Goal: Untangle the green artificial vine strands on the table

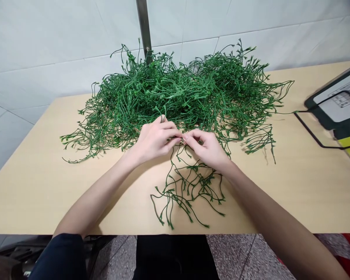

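My left hand (157,139) and my right hand (205,147) meet fingertip to fingertip over the middle of the table, both closed in a pinch. Between them is part of a thin green plastic stem, mostly hidden by the fingers. A stem end also pokes up behind the left hand's knuckles. Just beyond the hands lies a big tangled heap of green plastic stems (175,89) with small forked tips. Nearer to me, below the right hand, a loose group of separate stems (186,190) is spread on the table.
The pale wooden table (41,175) stands against a tiled wall (61,31). A metal post (144,27) rises behind the heap. At the right lie a dark-framed board (338,101) and a black wire frame (309,130). A small clump of stems (261,140) lies right of the heap.
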`<state>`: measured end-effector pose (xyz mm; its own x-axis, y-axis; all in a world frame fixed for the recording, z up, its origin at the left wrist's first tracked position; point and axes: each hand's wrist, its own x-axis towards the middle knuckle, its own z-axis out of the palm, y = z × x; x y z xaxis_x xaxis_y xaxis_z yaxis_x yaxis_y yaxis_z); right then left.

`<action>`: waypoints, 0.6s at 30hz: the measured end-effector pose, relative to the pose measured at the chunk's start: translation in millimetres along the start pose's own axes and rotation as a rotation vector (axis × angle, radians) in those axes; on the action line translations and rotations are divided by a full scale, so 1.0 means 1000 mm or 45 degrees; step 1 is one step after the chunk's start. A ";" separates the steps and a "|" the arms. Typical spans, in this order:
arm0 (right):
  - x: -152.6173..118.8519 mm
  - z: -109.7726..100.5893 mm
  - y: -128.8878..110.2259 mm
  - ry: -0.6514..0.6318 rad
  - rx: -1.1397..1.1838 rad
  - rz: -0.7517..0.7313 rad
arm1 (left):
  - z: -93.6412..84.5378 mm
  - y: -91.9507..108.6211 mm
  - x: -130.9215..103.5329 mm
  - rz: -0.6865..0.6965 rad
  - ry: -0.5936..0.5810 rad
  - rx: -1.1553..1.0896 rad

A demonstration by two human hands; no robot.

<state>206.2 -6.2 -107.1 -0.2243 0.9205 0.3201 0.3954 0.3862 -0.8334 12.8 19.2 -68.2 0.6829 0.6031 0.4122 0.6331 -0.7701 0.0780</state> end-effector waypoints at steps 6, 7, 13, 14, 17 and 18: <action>0.002 0.000 -0.005 -0.087 0.219 0.125 | 0.001 0.004 -0.001 0.014 0.107 0.081; 0.001 0.001 -0.004 -0.058 0.182 0.094 | 0.001 0.004 0.000 0.007 0.115 0.077; -0.003 0.000 0.006 0.188 -0.299 -0.457 | 0.001 0.003 0.000 -0.047 0.057 0.058; -0.003 0.000 0.008 0.189 -0.381 -0.558 | 0.001 0.003 0.000 -0.055 0.044 0.055; -0.001 0.000 0.011 0.218 -0.573 -0.801 | 0.001 0.002 0.000 -0.090 -0.006 0.021; -0.001 -0.001 0.011 0.229 -0.601 -0.854 | 0.000 0.002 0.000 -0.113 -0.021 0.001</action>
<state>211.9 -2.3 -116.4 -0.4152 0.4666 0.7810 0.5688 0.8031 -0.1774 14.0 18.2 -68.4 0.6303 0.6722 0.3885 0.6916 -0.7135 0.1124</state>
